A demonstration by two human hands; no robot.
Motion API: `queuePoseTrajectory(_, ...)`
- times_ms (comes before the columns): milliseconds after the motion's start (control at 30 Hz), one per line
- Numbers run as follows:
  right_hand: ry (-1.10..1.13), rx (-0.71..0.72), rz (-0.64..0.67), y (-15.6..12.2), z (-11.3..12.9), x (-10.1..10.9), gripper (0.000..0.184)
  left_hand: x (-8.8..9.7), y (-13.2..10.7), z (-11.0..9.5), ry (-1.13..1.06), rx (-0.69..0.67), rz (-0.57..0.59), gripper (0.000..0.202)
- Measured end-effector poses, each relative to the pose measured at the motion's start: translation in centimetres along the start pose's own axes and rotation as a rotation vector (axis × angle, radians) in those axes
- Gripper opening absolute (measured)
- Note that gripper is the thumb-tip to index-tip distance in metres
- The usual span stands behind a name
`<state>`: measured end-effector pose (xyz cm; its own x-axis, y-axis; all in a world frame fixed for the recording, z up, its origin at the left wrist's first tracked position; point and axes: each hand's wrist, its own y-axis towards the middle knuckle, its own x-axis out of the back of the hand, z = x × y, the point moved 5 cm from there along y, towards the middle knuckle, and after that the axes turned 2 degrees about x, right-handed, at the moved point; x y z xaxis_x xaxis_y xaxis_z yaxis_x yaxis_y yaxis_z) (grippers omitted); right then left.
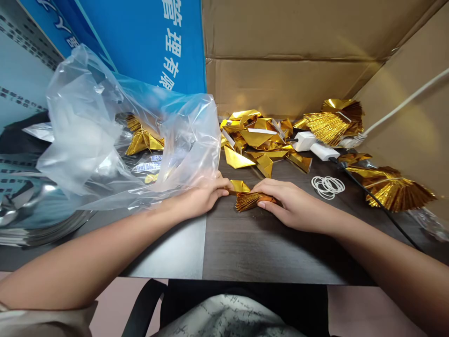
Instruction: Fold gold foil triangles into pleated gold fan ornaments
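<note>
In the middle of the dark desk, my right hand (280, 200) is closed around a stack of pleated gold foil paper (247, 201), its fanned edges facing left. My left hand (212, 191) pinches the end of a folded gold foil piece (240, 186) that reaches to the stack's upper left side. Just behind both hands lies a heap of folded gold foil pieces (257, 135), some with white edges. White rubber bands (328, 187) rest in a loose pile right of my right hand. A clear plastic bag (189, 140) stands behind my left forearm.
Banded gold foil fans (396, 189) lie at the right, with another bundle (333, 121) behind. White plugs (315, 146) and a black cable (382, 210) run along the right side. Cardboard walls (291, 32) and a blue panel (140, 42) enclose the back.
</note>
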<state>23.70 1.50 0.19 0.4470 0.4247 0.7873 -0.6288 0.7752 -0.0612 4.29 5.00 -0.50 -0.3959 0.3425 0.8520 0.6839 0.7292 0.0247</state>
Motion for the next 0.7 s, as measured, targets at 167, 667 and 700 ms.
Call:
queuePoseTrajectory(167,0.021,0.113,-0.003,0.1,0.1,0.1,0.028,0.0,0.0,0.1,-0.016,-0.003,0.021,0.025)
queuePoseTrajectory(667,-0.003,0.038,-0.047,0.0,0.2,0.0,0.029,-0.2,0.0,1.4,-0.148,0.353,-0.113,0.012)
queuePoseTrajectory(700,-0.007,0.035,-0.050,0.0,0.3,0.0,0.028,-0.2,0.0,1.6,-0.124,0.367,-0.122,0.013)
